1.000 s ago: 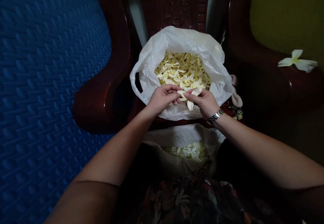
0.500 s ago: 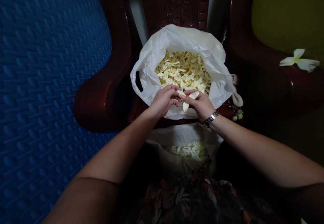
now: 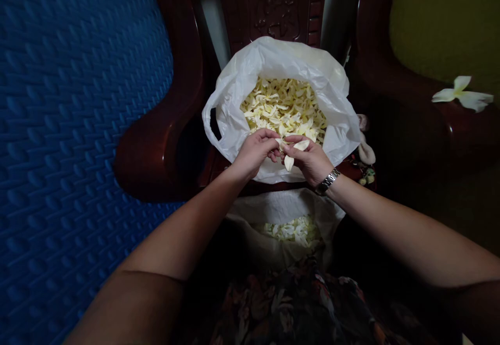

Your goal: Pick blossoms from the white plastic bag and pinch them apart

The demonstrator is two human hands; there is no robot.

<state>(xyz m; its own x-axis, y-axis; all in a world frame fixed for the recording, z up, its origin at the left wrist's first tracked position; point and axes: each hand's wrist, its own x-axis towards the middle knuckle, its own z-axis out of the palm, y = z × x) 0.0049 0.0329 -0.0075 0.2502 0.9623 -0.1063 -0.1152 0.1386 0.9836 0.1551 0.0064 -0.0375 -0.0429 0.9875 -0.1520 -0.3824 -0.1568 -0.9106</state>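
While hands (image 3: 287,155) pinch flower (image 3: 291,153), bag (image 3: 234,100) behind.

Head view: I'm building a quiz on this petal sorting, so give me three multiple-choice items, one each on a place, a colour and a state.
1. Where does the white plastic bag of petals sit?
A. on the dark wooden chair
B. on the blue mat
C. on the yellow cushion

2. What colour is the whole flower on the armrest at right?
A. red
B. white with yellow centre
C. purple

3. What is the state of the bag?
A. tied shut
B. open
C. tipped over

Answers:
1 A, dark chair arms flank it.
2 B, pale petals, yellow middle.
3 B, the petals show through its mouth.
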